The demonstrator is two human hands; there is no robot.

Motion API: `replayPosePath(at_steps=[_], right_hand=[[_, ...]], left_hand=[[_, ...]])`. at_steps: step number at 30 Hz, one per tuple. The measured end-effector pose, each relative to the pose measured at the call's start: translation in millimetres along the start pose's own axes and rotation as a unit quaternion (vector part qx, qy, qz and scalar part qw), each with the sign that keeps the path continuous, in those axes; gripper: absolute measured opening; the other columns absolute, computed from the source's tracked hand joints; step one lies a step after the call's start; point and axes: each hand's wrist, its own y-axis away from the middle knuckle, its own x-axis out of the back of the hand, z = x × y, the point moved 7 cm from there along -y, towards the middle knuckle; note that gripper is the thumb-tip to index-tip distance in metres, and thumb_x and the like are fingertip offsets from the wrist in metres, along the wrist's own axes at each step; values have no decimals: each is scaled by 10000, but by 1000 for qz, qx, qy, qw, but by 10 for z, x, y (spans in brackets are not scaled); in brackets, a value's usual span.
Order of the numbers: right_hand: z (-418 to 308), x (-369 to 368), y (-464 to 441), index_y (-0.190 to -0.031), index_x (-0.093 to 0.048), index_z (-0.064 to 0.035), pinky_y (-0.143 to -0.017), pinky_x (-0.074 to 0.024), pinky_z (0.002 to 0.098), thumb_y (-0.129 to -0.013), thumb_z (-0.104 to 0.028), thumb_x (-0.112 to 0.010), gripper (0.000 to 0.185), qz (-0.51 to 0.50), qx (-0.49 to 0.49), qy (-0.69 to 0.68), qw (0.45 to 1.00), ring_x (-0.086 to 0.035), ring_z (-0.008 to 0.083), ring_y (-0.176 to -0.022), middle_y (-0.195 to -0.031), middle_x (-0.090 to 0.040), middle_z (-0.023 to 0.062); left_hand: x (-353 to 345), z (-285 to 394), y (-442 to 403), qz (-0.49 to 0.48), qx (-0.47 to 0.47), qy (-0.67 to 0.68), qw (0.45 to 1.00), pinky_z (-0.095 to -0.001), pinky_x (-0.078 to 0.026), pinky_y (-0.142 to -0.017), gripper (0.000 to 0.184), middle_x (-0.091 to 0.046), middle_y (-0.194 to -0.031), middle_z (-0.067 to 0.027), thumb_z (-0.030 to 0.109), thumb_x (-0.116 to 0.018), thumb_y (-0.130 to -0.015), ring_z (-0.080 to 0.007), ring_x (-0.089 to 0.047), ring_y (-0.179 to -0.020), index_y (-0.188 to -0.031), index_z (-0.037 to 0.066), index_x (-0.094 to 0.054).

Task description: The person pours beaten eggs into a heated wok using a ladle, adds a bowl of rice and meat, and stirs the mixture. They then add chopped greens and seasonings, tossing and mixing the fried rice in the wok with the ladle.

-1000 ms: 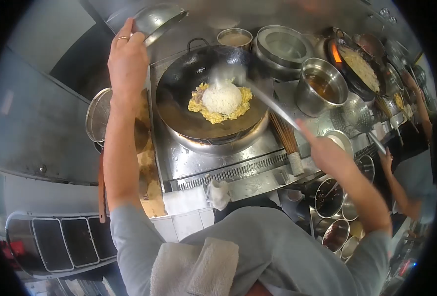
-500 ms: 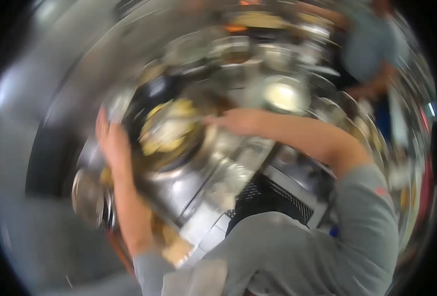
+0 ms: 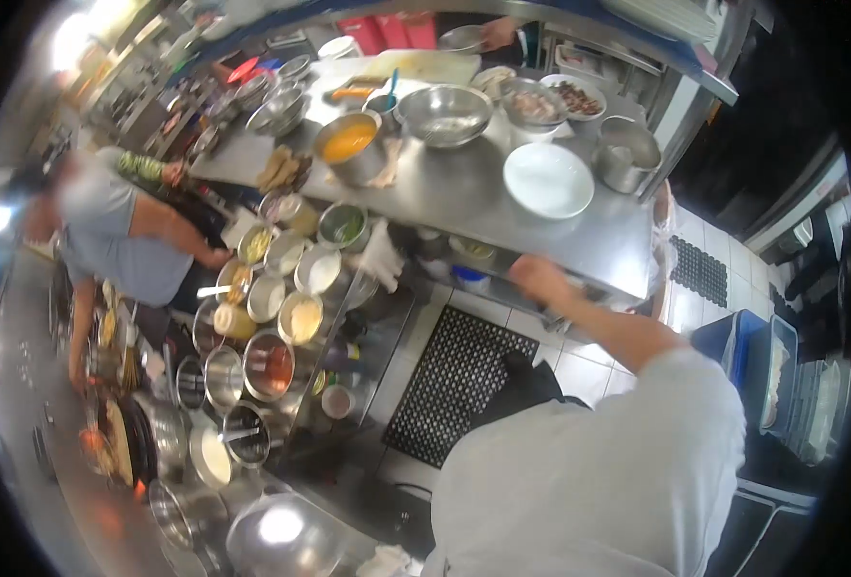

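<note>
My right hand [image 3: 539, 279] reaches out over the front edge of the steel table [image 3: 445, 207]. Its back faces me and the fingers are blurred and partly hidden, so I cannot make out whether they hold anything. Nearest to it on the table is a wide white bowl [image 3: 548, 181] with nothing visible inside. A tall steel pot [image 3: 627, 154] stands to the right of that bowl. My left hand is out of view.
A large steel bowl [image 3: 445, 115] and a pot of orange liquid [image 3: 349, 141] are on the table. Sauce containers [image 3: 268, 365] crowd the left counter. A co-worker [image 3: 123, 226] stands at far left. A black mat [image 3: 459, 380] covers part of the floor.
My view has swung from the wok with yellow food to the steel table. My left hand has left the picture. My right hand is now away from the wok, by the table edge.
</note>
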Motion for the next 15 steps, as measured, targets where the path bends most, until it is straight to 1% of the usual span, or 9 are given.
replayPosePath(at_steps=[2,3,4,5,7,8,11,13,15], right_hand=[[292,1368,-640,-856,-643,24,-471,-461,319,-877,-224,-515,280,248,3,-157,956,-587,179,-509,-625,-612,105],[143,1895,-918,-826,-639,20,-424,-443,309,-891,-267,-502,324,303,52,-95,947,-567,166,-460,-601,-604,98],[48,2131,-1186,-778,-629,16,-421,-456,289,-892,-317,-503,374,299,26,-193,934,-579,144,-478,-596,-605,107],[79,2305,-1572,-773,-624,15,-429,-470,289,-880,-316,-526,361,280,-22,-208,937,-593,151,-489,-600,-608,107],[150,2433,-2130,-772,-616,11,-433,-485,289,-859,-292,-561,320,241,-90,-261,930,-615,168,-504,-623,-617,108],[176,2407,-2316,-776,-613,9,-428,-486,290,-850,-269,-573,291,224,-114,-300,920,-623,179,-509,-641,-623,109],[278,2275,-2675,-802,-596,18,-427,-511,298,-825,-192,-587,212,161,-100,-353,916,-636,209,-521,-667,-621,104],[244,2277,-2782,-818,-577,30,-444,-540,306,-815,-150,-579,180,134,-63,-389,909,-637,220,-527,-668,-607,101],[111,2273,-2690,-826,-554,43,-474,-574,315,-810,-119,-563,163,128,-40,-462,877,-633,221,-531,-663,-588,101]], left_hand=[[-1841,-277,-27,-251,157,157,942,-314,-483,-647,359,-575,-881,-70,0,-543,-761,-188,-576,-755,-1116,-19,-498],[-2663,-271,60,-344,203,203,894,-301,-490,-672,422,-580,-926,-61,-21,-528,-761,-181,-589,-788,-1181,-18,-485],[-3484,62,288,-397,228,232,858,-380,-538,-722,301,-584,-1038,-78,33,-522,-822,-214,-609,-907,-1123,28,-507],[-4177,-42,303,-438,241,237,833,-385,-540,-694,321,-576,-1007,-64,23,-512,-814,-206,-606,-876,-1135,46,-505],[-5292,402,555,-509,234,233,795,-416,-541,-683,304,-564,-965,-54,54,-524,-809,-203,-599,-861,-1112,56,-499],[-5649,669,672,-499,246,245,794,-388,-573,-631,275,-558,-890,-48,44,-511,-808,-189,-597,-785,-1083,32,-519],[-6427,725,788,-483,270,246,796,-404,-568,-732,217,-554,-921,-73,24,-518,-815,-227,-603,-863,-1032,30,-511],[-6642,738,920,-474,271,272,793,-434,-541,-830,173,-536,-986,-92,71,-552,-865,-252,-584,-935,-1019,20,-492],[-6599,822,1148,-478,307,278,774,-450,-529,-849,207,-526,-1018,-95,129,-579,-884,-262,-567,-977,-1034,22,-485]])
